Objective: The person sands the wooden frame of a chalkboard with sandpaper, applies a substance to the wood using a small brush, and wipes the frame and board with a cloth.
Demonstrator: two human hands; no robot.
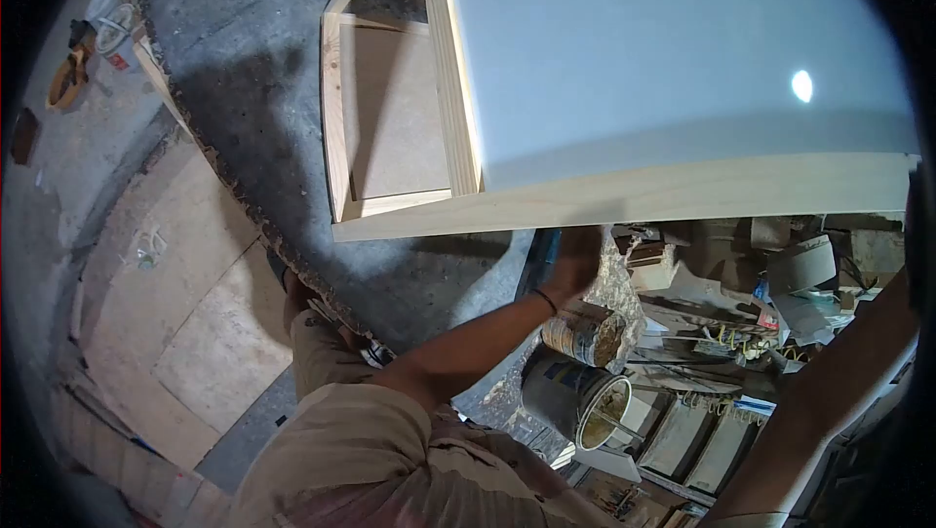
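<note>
The left hand meets the underside of the long front rail of a wooden frame; its fingers are hidden there, so I cannot tell how far they are closed or whether they have hold of it. The right forearm runs into the dark border, its hand out of sight. The frame lies partly over the grey worktop and seems to overhang its edge, though shadow blurs the contact. If the hand's support slipped, the frame could tilt or slide, and the rail could strike the bucket below. The frame is pale, bare timber around a smooth blue-grey panel with one bright reflection; its slanted left bay shows a tan board.
</note>
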